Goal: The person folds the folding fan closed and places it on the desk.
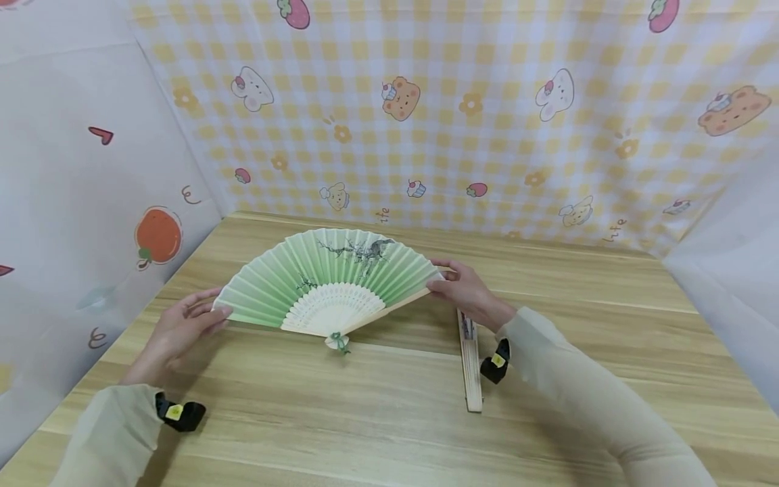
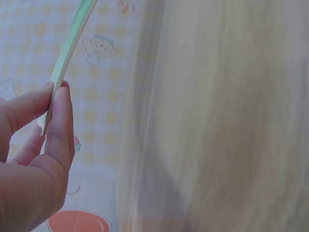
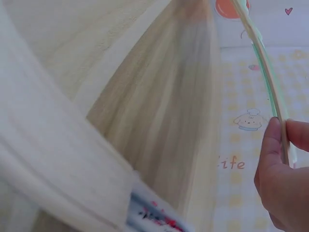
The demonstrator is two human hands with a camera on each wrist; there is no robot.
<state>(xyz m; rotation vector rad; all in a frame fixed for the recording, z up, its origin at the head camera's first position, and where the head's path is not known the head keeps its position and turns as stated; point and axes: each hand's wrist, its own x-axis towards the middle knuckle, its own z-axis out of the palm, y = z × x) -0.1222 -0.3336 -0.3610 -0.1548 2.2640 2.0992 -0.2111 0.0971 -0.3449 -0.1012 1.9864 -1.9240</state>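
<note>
Pinching green fan [image 1: 331,287] at either side with left hand [image 1: 179,331] and right hand [image 1: 467,292]. Might tear pleats [image 1: 307,260] by overstretching.

Head: bright, soft shadows | 2 wrist views: hazy (tabletop [image 2: 231,96] blurred)

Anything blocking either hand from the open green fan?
Nothing visible. The left hand and right hand already pinch its opposite ends. The folded fan lies on the table near the right hand, not between hand and green fan.
</note>
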